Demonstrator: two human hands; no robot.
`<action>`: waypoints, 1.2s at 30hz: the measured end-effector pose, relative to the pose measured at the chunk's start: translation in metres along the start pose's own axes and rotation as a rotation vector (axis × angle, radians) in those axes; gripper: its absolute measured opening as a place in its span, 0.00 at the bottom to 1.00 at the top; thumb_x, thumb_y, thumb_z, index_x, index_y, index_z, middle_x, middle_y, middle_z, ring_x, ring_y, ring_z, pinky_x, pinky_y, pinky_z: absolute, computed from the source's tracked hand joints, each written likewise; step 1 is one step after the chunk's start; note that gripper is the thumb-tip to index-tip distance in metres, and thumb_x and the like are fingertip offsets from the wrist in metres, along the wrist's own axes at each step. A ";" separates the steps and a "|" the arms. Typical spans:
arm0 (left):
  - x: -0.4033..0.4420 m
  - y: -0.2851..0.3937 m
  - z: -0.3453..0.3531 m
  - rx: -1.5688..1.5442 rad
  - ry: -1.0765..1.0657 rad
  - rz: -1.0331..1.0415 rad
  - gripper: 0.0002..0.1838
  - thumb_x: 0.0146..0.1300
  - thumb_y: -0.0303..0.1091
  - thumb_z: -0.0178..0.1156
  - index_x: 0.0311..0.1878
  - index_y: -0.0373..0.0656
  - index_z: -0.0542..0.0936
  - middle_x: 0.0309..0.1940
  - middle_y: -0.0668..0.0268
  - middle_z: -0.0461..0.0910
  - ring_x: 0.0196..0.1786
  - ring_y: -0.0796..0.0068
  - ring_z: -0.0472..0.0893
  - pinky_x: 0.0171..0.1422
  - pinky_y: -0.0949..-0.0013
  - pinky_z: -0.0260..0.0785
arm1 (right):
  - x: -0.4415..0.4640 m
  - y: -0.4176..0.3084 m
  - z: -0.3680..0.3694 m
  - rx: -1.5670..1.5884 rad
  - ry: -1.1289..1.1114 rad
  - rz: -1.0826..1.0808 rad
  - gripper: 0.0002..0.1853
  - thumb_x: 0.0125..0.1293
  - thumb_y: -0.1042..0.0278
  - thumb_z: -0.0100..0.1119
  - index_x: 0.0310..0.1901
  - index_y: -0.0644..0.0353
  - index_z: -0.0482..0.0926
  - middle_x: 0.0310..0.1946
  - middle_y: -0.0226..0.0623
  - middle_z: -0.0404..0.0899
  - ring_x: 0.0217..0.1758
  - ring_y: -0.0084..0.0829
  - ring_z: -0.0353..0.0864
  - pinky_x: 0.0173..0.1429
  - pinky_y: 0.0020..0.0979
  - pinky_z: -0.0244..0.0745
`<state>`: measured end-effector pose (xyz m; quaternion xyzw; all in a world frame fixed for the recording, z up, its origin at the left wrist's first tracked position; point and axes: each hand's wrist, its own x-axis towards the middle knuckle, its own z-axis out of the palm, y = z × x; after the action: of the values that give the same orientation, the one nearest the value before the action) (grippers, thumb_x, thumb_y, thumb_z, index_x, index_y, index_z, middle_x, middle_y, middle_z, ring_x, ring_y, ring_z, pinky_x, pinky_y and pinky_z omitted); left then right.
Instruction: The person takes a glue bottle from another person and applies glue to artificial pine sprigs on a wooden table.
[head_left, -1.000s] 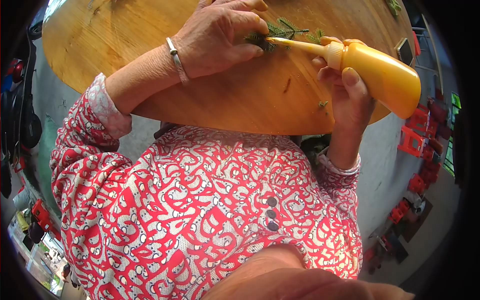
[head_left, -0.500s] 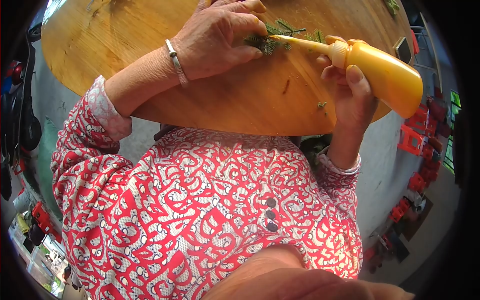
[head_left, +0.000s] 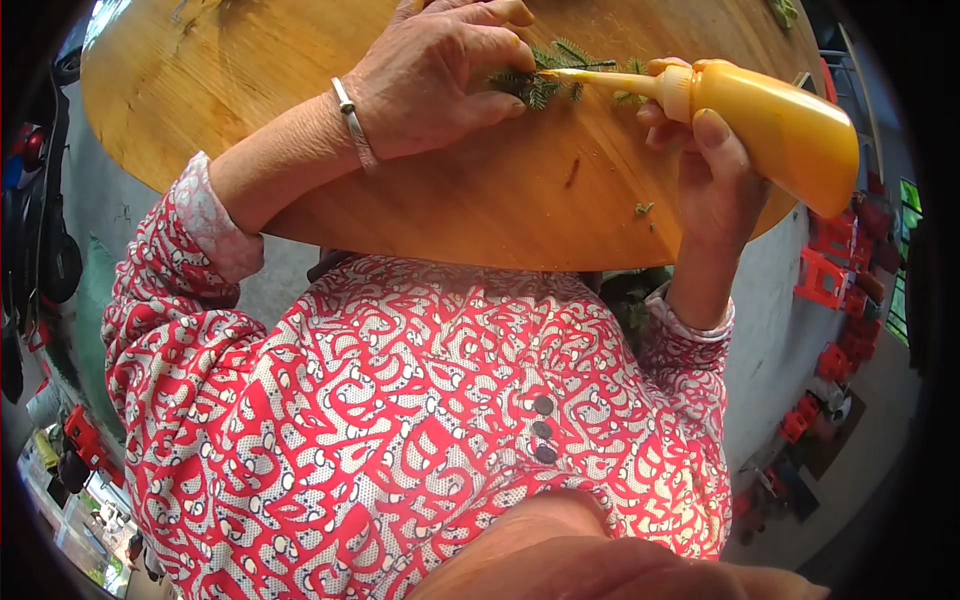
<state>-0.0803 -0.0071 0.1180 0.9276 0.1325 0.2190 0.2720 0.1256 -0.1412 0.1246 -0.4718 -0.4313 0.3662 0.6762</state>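
My left hand, with a bracelet at the wrist, rests over the table with its thumb and fingers pinched on the green needle sprig. The sprig sticks out to the right of the fingertips. My right hand is wrapped round a yellow squeeze bottle, which lies tilted with its long nozzle pointing left. The nozzle's tip is at the sprig, close to my left fingertips; whether it touches cannot be made out. Part of the sprig is hidden under my left hand.
The oval wooden table has its near edge at my body. Small green bits lie on it, with another green piece at the far right. Red stools stand on the floor at the right.
My right hand and the bottle have moved slightly right, and the bottle's base has risen a little in the view. My left hand has barely moved and still pinches the sprig.
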 end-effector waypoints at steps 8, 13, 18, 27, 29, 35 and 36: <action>-0.001 -0.001 0.001 -0.004 -0.013 -0.016 0.15 0.47 0.32 0.69 0.40 0.46 0.80 0.52 0.58 0.73 0.58 0.58 0.67 0.61 0.56 0.53 | 0.003 -0.001 -0.003 -0.243 -0.104 0.029 0.21 0.64 0.69 0.55 0.56 0.70 0.70 0.48 0.57 0.78 0.38 0.38 0.83 0.39 0.29 0.78; -0.002 -0.001 0.001 -0.011 -0.002 -0.015 0.15 0.47 0.32 0.69 0.40 0.46 0.80 0.52 0.58 0.72 0.58 0.58 0.67 0.61 0.56 0.53 | 0.006 0.000 -0.001 -0.292 -0.106 0.012 0.19 0.64 0.72 0.56 0.55 0.71 0.71 0.46 0.55 0.80 0.37 0.38 0.83 0.36 0.29 0.78; 0.000 0.000 0.000 -0.018 -0.022 -0.020 0.15 0.46 0.32 0.69 0.40 0.46 0.80 0.52 0.59 0.72 0.58 0.58 0.67 0.61 0.56 0.53 | 0.005 0.000 -0.004 -0.281 -0.080 -0.007 0.19 0.63 0.72 0.56 0.54 0.71 0.71 0.45 0.55 0.80 0.36 0.38 0.83 0.35 0.29 0.79; 0.001 0.000 -0.001 -0.031 -0.016 -0.011 0.16 0.45 0.31 0.70 0.39 0.45 0.80 0.51 0.59 0.72 0.59 0.59 0.67 0.60 0.56 0.53 | 0.008 -0.003 -0.001 -0.119 0.043 -0.031 0.07 0.57 0.79 0.62 0.37 0.71 0.80 0.31 0.41 0.83 0.27 0.28 0.82 0.30 0.23 0.77; 0.002 0.003 -0.003 -0.001 -0.029 -0.023 0.15 0.45 0.30 0.69 0.39 0.45 0.80 0.51 0.59 0.72 0.59 0.58 0.67 0.60 0.56 0.54 | 0.007 -0.002 -0.006 -0.172 0.012 -0.031 0.10 0.59 0.76 0.60 0.42 0.71 0.78 0.36 0.46 0.82 0.30 0.31 0.83 0.31 0.25 0.77; -0.005 -0.019 0.014 0.138 0.080 0.079 0.19 0.47 0.30 0.71 0.45 0.44 0.81 0.55 0.60 0.76 0.64 0.59 0.69 0.68 0.58 0.53 | 0.008 -0.003 -0.005 -0.091 0.062 -0.044 0.08 0.58 0.78 0.62 0.38 0.71 0.80 0.33 0.42 0.84 0.28 0.29 0.84 0.29 0.23 0.77; -0.005 -0.018 0.013 0.108 0.050 0.052 0.19 0.46 0.29 0.70 0.45 0.45 0.81 0.57 0.60 0.75 0.67 0.59 0.66 0.69 0.57 0.51 | 0.007 -0.003 -0.006 -0.083 0.067 -0.044 0.08 0.58 0.78 0.62 0.39 0.71 0.79 0.33 0.42 0.84 0.28 0.29 0.84 0.29 0.23 0.77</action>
<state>-0.0810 0.0001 0.0958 0.9384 0.1267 0.2414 0.2124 0.1343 -0.1373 0.1282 -0.5019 -0.4332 0.3172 0.6781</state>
